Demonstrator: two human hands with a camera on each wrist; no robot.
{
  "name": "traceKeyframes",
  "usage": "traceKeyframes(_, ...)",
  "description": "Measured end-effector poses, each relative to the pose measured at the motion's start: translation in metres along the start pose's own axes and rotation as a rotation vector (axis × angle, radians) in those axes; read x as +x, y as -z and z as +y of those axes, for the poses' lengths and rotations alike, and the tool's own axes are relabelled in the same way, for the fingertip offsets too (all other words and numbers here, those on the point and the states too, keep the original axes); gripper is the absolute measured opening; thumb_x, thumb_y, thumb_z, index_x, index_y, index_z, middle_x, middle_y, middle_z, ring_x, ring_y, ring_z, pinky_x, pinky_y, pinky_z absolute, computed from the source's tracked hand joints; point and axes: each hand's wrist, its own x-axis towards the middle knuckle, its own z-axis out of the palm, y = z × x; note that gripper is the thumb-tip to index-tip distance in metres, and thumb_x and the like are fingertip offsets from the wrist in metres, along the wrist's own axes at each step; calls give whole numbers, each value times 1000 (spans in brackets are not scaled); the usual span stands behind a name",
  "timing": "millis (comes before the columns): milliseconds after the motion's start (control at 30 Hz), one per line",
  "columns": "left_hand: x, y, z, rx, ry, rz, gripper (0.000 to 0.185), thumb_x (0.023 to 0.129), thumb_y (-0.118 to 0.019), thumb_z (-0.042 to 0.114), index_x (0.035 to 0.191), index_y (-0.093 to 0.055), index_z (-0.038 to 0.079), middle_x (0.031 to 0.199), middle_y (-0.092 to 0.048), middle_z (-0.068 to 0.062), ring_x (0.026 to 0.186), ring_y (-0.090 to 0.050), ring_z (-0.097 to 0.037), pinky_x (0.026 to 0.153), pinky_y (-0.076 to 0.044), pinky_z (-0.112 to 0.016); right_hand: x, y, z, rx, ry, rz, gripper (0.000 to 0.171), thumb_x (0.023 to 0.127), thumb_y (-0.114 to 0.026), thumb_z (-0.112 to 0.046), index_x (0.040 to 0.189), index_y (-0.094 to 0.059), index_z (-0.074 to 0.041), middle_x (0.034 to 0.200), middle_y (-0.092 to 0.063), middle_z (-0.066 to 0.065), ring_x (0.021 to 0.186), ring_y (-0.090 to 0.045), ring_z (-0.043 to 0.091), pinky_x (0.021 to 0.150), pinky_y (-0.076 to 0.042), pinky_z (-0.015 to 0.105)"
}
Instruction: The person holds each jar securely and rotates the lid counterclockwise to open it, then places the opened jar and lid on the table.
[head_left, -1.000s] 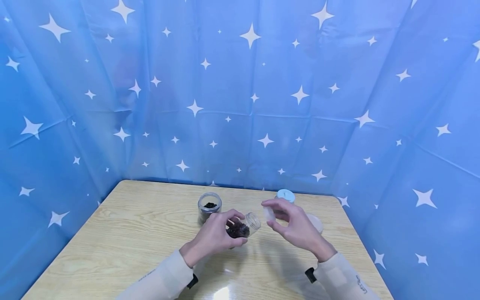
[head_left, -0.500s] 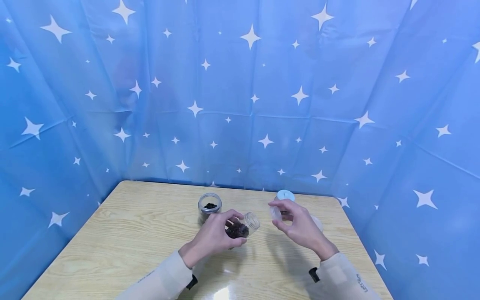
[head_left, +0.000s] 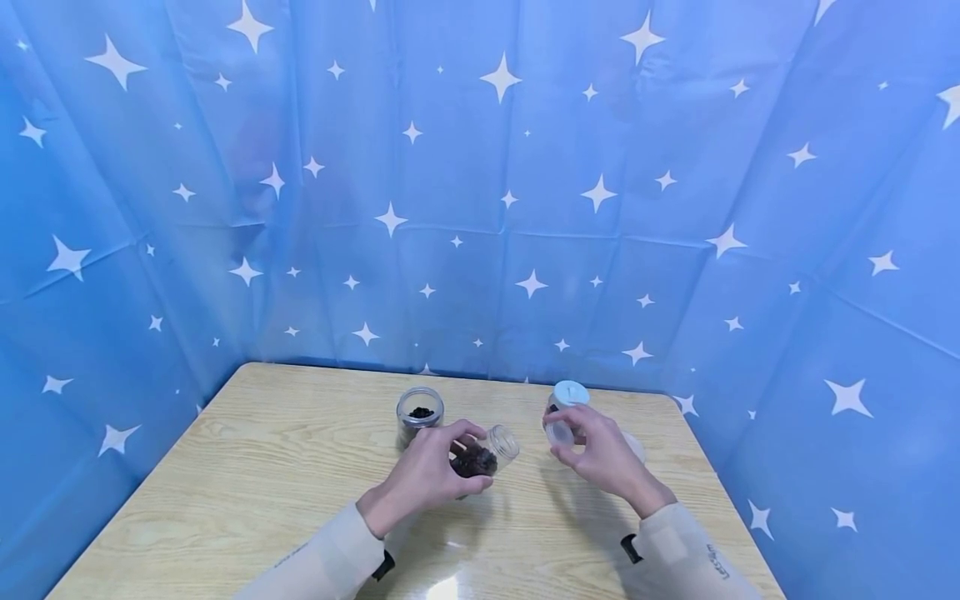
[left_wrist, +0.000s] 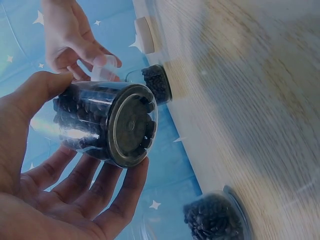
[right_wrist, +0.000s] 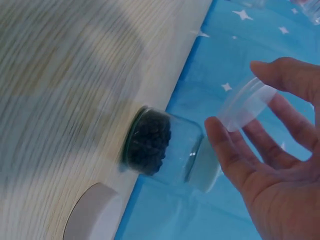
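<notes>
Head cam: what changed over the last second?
The right hand moved a little to the right, carrying the translucent lid farther from the mouth of the tilted jar. Nothing was taken hold of or let go. Essentially unchanged: the left hand gripping that jar, the standing open jar and the blue-lidded jar.

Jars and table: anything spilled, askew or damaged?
No spill or damage shows on the table. Only the jar in the left hand is askew: uncapped and tilted, mouth towards the right hand, which holds a lid. Being held, it looks deliberate; its dark contents are inside.
</notes>
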Motion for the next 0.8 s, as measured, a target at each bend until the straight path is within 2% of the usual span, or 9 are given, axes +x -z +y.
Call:
traceKeyframes(533, -2, 3, 0, -3, 11, 2, 56, 86, -104, 33, 134, -79, 19, 118, -88, -1, 103, -83, -18, 92, -65, -33, 0, -3, 14, -105, -56, -65, 42, 98, -89, -2, 138, -80, -9, 148, -73, 19, 132, -76, 43, 90, -72, 43)
traceKeyframes(800, -3, 2, 0, 6, 9, 1, 56, 86, -104, 34, 134, -79, 19, 119, -89, -2, 105, -83, -19, 94, -66, -36, 0, -4, 18, -127, -48, -72, 42, 97, -91, -2, 137, -79, -7, 147, -74, 20, 132, -75, 44, 90, -72, 45)
